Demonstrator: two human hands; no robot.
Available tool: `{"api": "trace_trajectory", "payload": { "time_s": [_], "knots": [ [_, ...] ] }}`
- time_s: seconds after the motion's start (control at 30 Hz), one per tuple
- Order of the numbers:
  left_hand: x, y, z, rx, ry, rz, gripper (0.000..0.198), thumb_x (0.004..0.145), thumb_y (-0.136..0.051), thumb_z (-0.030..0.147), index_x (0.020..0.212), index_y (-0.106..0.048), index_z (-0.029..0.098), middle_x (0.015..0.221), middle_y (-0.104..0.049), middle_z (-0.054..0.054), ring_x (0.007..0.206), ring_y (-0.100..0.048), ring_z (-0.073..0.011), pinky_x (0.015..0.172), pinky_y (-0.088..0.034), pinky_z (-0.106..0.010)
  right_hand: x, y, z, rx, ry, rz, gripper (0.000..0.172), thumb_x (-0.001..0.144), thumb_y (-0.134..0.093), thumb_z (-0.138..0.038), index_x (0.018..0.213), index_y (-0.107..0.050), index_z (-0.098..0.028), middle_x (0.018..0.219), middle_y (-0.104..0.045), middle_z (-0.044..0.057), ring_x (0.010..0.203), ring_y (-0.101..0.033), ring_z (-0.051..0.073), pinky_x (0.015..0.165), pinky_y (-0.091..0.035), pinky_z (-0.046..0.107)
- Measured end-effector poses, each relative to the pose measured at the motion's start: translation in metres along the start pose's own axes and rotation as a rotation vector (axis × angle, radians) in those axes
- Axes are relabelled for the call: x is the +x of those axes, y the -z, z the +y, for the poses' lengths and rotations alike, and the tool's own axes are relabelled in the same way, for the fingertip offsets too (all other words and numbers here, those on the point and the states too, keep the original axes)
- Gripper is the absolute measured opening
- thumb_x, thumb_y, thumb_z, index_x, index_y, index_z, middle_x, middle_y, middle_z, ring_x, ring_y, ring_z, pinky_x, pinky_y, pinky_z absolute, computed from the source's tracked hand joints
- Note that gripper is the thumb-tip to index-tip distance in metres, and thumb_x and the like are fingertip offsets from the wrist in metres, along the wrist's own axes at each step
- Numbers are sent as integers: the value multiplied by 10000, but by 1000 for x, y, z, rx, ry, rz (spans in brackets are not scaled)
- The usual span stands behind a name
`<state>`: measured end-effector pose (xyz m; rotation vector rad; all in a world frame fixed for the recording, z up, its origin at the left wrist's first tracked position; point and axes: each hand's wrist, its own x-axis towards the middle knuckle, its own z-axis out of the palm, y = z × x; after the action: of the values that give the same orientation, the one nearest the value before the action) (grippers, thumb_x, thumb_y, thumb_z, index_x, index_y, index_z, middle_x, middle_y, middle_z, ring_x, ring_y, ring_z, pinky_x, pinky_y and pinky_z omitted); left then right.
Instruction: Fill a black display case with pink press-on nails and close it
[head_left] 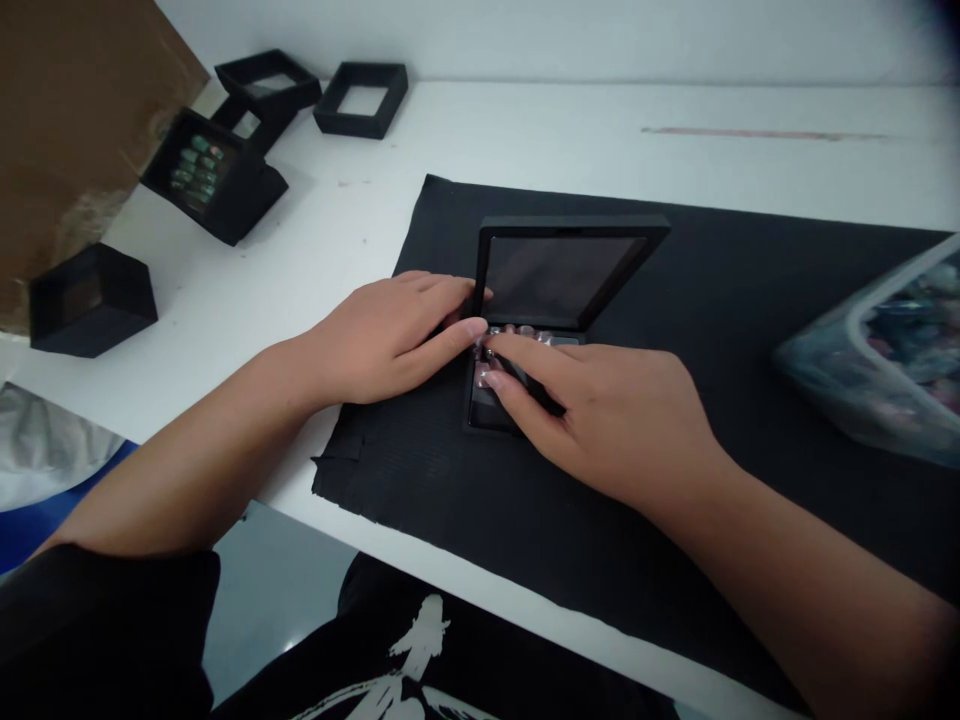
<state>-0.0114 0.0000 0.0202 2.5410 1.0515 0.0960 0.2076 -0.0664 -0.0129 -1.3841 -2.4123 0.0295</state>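
Note:
A small black display box [559, 275] stands open on a black mat [735, 330], its framed lid tilted up toward the back. Several small pale pieces [517, 332], like press-on nails, lie in a row in its base. My left hand [390, 335] rests at the box's left edge, fingers stretched flat toward the pieces. My right hand [600, 410] lies over the front of the base, its fingers extended and pressing on the row. Neither hand is wrapped round anything.
Several black boxes and frames sit at the back left: one open with greenish pieces [214, 175], empty frames [361, 97], a closed box [90, 300]. A brown cardboard sheet [67, 110] leans at the left. A clear plastic bag [885, 350] of items lies at the right.

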Motion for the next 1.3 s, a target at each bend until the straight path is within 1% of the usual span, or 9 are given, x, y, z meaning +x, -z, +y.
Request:
{"api": "trace_trajectory", "payload": {
  "time_s": [0.13,0.23,0.37,0.5,0.6,0.73,0.93,1.1,1.3],
  "knots": [
    [0,0,0,-1,1,-2,420,1066,-283,470,1107,-578,174,1366,-638,-82,1205,-623,-248,986,-487,-396,-2,-3,1,74,-33,25,325,1002,-497,-414,1180,-721,-260,797,-755,-15,665,-664,148,547,-303,279],
    [1,0,0,1,-1,-4,406,1063,-285,460,1119,-570,177,1369,-633,-85,1215,-617,-251,992,-483,-403,-3,-3,2,136,-70,29,332,995,-500,-420,1176,-724,-255,698,-714,-15,567,-610,135,538,-310,278],
    [2,0,-1,25,17,-9,302,1021,-376,435,976,-541,186,1247,-675,-95,1072,-652,-252,856,-495,-390,-2,0,4,269,-139,44,346,973,-525,-422,1208,-696,-235,651,-670,-24,512,-569,121,541,-356,262],
    [0,0,-3,51,5,-5,202,978,-449,386,910,-483,199,1216,-676,-86,971,-650,-233,753,-463,-368,-2,3,8,362,-243,85,238,894,-530,-224,1057,-704,-224,579,-599,-48,464,-509,106,521,-367,256],
    [0,-1,-3,54,3,-9,191,979,-444,377,914,-481,201,1189,-675,-89,981,-643,-240,744,-455,-372,-3,4,11,349,-325,115,230,814,-522,-143,949,-689,-225,523,-514,-61,448,-461,106,528,-372,268],
    [1,-1,-2,50,17,-21,200,981,-435,385,922,-485,200,1200,-672,-94,991,-638,-243,749,-459,-381,-3,3,12,351,-367,133,198,788,-537,-150,905,-673,-232,523,-499,-61,456,-464,111,535,-374,279],
    [2,-2,0,50,30,-12,201,973,-444,390,922,-488,200,1257,-667,-85,984,-639,-236,756,-459,-383,-3,4,12,373,-394,125,186,793,-540,-154,902,-667,-234,529,-507,-59,462,-465,114,550,-375,287],
    [2,-3,1,74,24,-6,232,986,-425,411,954,-509,197,1251,-673,-92,995,-644,-241,777,-467,-381,-2,5,12,356,-476,141,165,780,-556,-150,878,-649,-245,538,-510,-53,477,-468,125,566,-381,303],
    [3,-3,2,72,34,-19,269,1003,-409,438,977,-527,197,1264,-672,-97,993,-640,-248,782,-476,-387,-1,6,12,315,-483,80,111,842,-569,-195,903,-647,-245,566,-522,-32,500,-496,147,564,-412,320]
  ]
}}
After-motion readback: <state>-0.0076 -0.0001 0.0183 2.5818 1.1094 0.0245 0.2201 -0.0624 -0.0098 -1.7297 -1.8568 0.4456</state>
